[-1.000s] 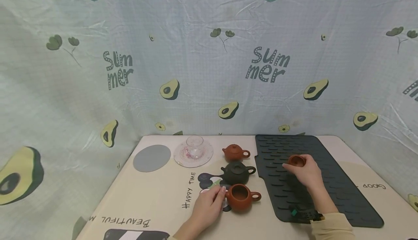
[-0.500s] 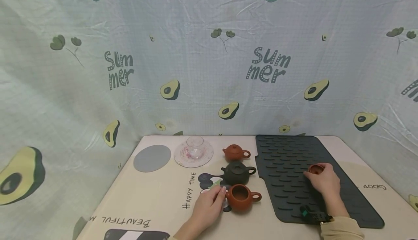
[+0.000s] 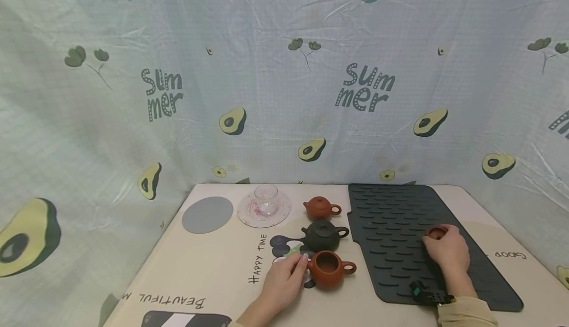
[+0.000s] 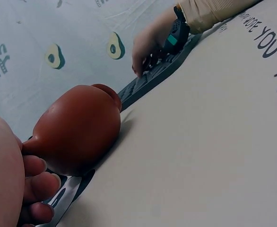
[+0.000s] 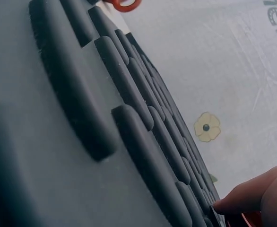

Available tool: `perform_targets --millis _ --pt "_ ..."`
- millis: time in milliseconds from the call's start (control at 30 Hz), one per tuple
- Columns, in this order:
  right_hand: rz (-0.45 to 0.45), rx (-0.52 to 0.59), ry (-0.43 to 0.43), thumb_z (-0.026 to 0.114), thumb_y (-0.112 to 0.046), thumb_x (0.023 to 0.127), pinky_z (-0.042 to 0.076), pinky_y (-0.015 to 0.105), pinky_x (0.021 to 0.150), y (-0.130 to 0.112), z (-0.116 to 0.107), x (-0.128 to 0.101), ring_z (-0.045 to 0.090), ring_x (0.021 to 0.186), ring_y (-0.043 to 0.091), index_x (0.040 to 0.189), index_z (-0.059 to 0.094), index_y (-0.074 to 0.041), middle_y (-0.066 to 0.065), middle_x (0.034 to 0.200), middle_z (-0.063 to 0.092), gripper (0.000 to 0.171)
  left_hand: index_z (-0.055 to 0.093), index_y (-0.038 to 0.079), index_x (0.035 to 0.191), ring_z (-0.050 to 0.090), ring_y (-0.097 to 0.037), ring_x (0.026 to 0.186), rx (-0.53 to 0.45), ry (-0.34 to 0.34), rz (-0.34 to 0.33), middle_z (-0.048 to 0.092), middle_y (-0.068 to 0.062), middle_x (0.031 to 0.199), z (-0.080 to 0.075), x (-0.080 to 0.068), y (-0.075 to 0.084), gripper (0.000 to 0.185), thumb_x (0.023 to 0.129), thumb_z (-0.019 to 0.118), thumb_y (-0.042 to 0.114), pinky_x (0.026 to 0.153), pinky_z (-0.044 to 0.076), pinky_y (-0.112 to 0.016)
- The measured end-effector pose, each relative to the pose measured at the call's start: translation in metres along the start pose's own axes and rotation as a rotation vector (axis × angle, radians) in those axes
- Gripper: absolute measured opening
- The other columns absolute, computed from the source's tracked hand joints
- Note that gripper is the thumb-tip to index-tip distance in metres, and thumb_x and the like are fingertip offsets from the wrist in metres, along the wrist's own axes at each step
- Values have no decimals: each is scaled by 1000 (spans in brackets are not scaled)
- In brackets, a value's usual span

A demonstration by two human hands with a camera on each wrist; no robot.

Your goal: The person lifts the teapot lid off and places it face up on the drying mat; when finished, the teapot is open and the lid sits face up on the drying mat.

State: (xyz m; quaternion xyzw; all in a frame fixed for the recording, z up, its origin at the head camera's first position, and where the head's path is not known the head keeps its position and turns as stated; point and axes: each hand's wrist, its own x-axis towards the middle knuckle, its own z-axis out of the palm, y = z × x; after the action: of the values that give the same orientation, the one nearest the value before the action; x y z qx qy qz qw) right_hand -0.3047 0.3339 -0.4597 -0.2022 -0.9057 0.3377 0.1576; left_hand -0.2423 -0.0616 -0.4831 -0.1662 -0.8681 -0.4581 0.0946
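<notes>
Fingers of the right hand [image 3: 448, 253] curled over a small brown clay lid [image 3: 436, 232], holding it down on the dark ribbed mat [image 3: 391, 218] at the right of centre in the head view; the lid appeared to rest on the mat's ridges, though the hand hid its underside. In the right wrist view one fingertip [image 5: 238, 204] lay against the ridges at the lower right, with a sliver of red-brown just below it. Lower and left of centre, the left hand [image 3: 281, 283] had its fingers curled against the spout side of the open brown teapot [image 3: 328, 268], steadying it on the tabletop [image 3: 213, 267]; the left wrist view showed the pot's round belly filling the left half, fingers [image 4: 34, 182] pressed beside it. That pot stood without a lid, well apart from the lid on the mat. Above it in the frame stood a dark green teapot [image 3: 323, 235] with its lid on, and above that a smaller brown teapot [image 3: 321, 207], likewise lidded. Further left lay a clear glass cup [image 3: 265, 198] on a round patterned coaster [image 3: 282, 211] and a plain grey disc [image 3: 207, 215]. An avocado-print cloth [image 3: 284, 70] filled the upper frame. By my judgement the step in hand was setting the lid down on the mat; the next move would call for letting the fingers go cleanly so the lid sat steady between ridges and did not roll.
</notes>
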Motion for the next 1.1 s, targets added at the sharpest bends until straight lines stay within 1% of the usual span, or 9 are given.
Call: perform_targets --millis 133,333,633,767,900,1100 --pt "-2 -5 -6 63 -22 93 39 68 87 2 1 1 46 113 60 140 35 14 42 125 44 65 66 24 90 54 -3 70 1 2 -6 54 16 69 0 -1 0 33 110 45 40 65 43 -28" --pt "-13 -7 -2 64 -25 94 40 67 83 3 1 1 48 110 60 138 39 14 40 122 48 64 64 22 87 53 -4 70 3 2 -4 54 15 70 -1 -1 1 35 110 45 40 65 42 -27" --pt "6 15 41 62 -18 92 38 69 88 2 4 0 43 115 61 139 41 13 40 126 47 60 64 21 87 54 -4 70 11 2 -1 54 15 69 0 -1 0 35 110 45 40 65 42 -27" --pt "7 16 39 63 -19 93 35 70 91 3 4 1 40 118 62 140 39 13 41 128 45 62 64 22 88 54 -4 70 7 -5 -10 54 15 70 0 -1 0 35 110 45 41 65 42 -27" --pt "10 14 35 62 -20 93 34 70 93 3 4 1 37 121 62 142 38 13 41 130 44 63 64 21 88 53 -4 69 6 -11 -19 54 15 69 0 0 1 36 110 44 42 65 42 -27" --pt "14 8 23 61 -23 94 32 70 95 3 3 0 35 122 63 142 38 13 41 130 44 64 64 22 88 53 -4 69 13 -7 -19 54 16 68 0 0 1 35 110 44 41 65 42 -27"
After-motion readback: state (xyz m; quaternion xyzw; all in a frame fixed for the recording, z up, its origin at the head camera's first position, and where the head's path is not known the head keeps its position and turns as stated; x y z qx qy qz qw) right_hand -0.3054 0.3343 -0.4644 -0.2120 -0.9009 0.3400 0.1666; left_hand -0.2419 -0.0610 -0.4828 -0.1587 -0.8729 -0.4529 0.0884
